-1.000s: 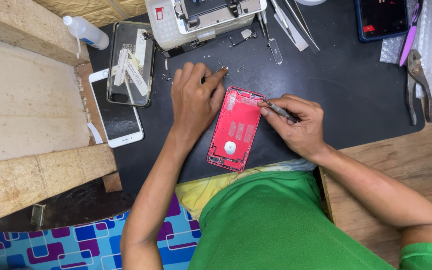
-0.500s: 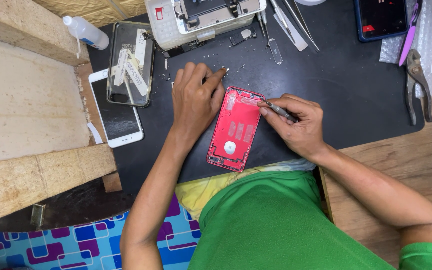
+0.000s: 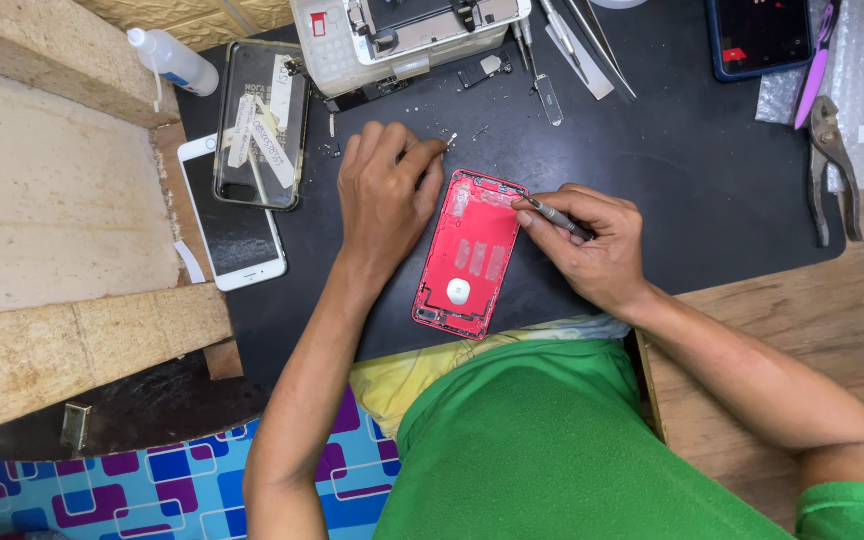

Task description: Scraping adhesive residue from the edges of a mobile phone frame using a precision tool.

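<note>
A red phone housing point(image 3: 472, 255) lies open-side up on the black mat point(image 3: 672, 180), close to the person's green shirt. The left hand point(image 3: 384, 195) rests flat along its left edge with fingers loosely spread, while the right hand point(image 3: 592, 240) pinches a thin metal tool point(image 3: 552, 215) at its upper right corner. Around them lie a white phone point(image 3: 234, 235), a clear case point(image 3: 260, 125), a small bottle point(image 3: 172, 60), tweezers point(image 3: 592, 45), pliers point(image 3: 832, 165) and a dark phone point(image 3: 760, 35), all apart from the housing.
</note>
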